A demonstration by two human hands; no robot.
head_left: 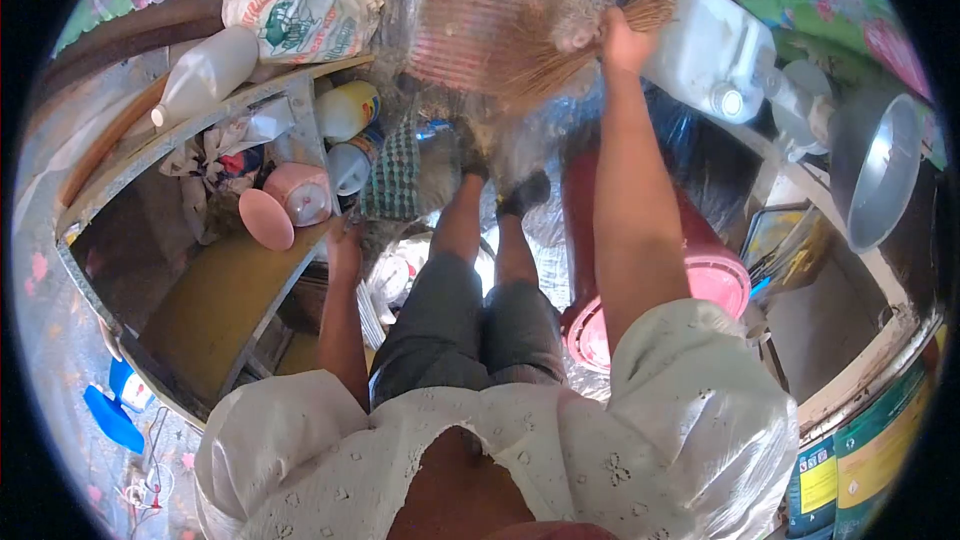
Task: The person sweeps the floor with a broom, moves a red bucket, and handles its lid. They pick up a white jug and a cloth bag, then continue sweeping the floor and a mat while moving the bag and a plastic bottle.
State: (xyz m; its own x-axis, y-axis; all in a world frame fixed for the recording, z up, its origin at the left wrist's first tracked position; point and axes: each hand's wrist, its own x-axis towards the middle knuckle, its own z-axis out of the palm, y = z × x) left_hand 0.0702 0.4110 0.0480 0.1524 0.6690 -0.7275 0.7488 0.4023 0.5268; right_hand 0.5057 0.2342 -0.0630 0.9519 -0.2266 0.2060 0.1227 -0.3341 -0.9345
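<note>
My right hand (622, 43) is stretched far forward, its fingers wrapped round a straw hand broom (555, 65). The bristles fan out to the left over the floor and look smeared. Just right of the hand stands a whitish plastic jerrycan (705, 45) with a white cap. My left hand (344, 245) is low on the left, closed at the front edge of a wooden shelf (318, 232). Beside it are a pink lidded container (297, 192) and a green checked cloth (393, 175).
A red barrel with a pink lid (715, 285) stands right of my legs. A grey metal funnel (878, 170) juts out at the right. Left, a white bottle (215, 70) and a printed sack (305, 15) top the shelf. A reddish ribbed mat (455, 30) lies ahead.
</note>
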